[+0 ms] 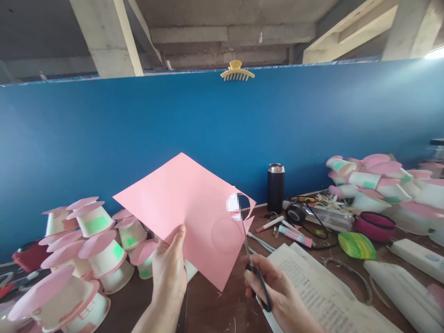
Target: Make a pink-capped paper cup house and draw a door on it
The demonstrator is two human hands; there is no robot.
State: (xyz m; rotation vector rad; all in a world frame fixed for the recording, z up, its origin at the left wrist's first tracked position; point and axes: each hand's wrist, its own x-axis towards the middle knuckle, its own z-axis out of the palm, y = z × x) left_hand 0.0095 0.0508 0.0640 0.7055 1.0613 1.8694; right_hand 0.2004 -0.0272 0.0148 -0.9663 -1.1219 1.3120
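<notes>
My left hand pinches a sheet of pink paper near its lower edge, thumb on the near face. The sheet is held up tilted, one corner pointing upward. A round outline is visible on its right part. My right hand is closed around the dark handles of a pair of scissors. The blades point up and meet the sheet's right edge, where a curved cut opens a gap. A pixelated patch hides part of the paper beside the blade tips.
Paper cups with pink discs stand stacked at left; more cups are heaped at right. A black bottle stands by the blue partition. Printed sheets, pens, a magenta pouch and cables lie at right.
</notes>
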